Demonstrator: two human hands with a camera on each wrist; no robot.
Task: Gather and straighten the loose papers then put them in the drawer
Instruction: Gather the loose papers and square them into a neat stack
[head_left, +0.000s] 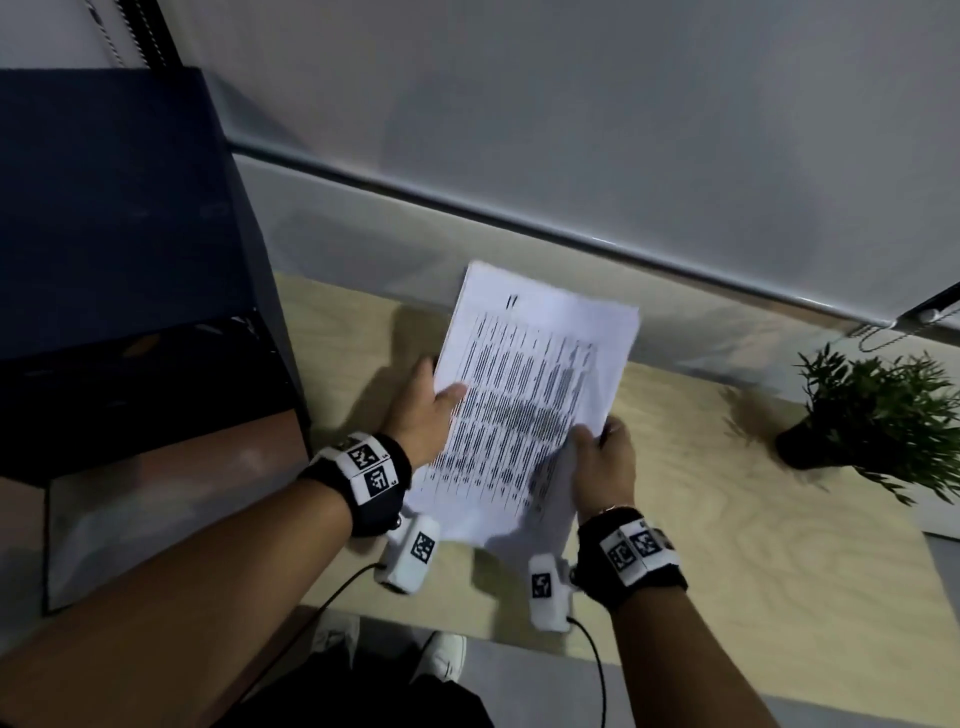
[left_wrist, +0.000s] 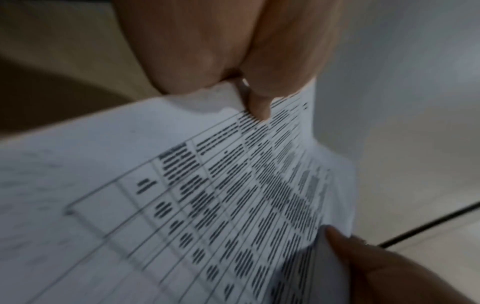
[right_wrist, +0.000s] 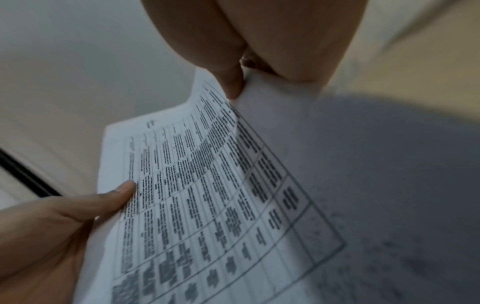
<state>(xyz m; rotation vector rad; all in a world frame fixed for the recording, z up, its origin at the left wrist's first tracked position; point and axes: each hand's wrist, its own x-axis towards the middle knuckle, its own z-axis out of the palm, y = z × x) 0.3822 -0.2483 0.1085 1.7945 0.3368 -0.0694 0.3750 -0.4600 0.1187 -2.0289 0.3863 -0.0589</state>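
Filling the middle of the head view, the papers (head_left: 524, 400) are a white sheaf held up over the table (head_left: 727, 493) — the top sheet shows a printed grid of dark text lines, too blurred to read in any view. The left hand (head_left: 423, 415) grips the sheaf's left edge, thumb on the printed face and fingers behind; the right hand (head_left: 602, 467) pinches the lower right edge, thumb tip on top. In both wrist views a thumb presses the sheet close to the lens, and the lower sheets fan apart slightly. Black wrist bands with white square-patterned tags — no readable letters — sit on both forearms. A dark cabinet (head_left: 114, 218) fills the upper left of the frame; a small green potted plant (head_left: 878, 415) stands at the right edge.
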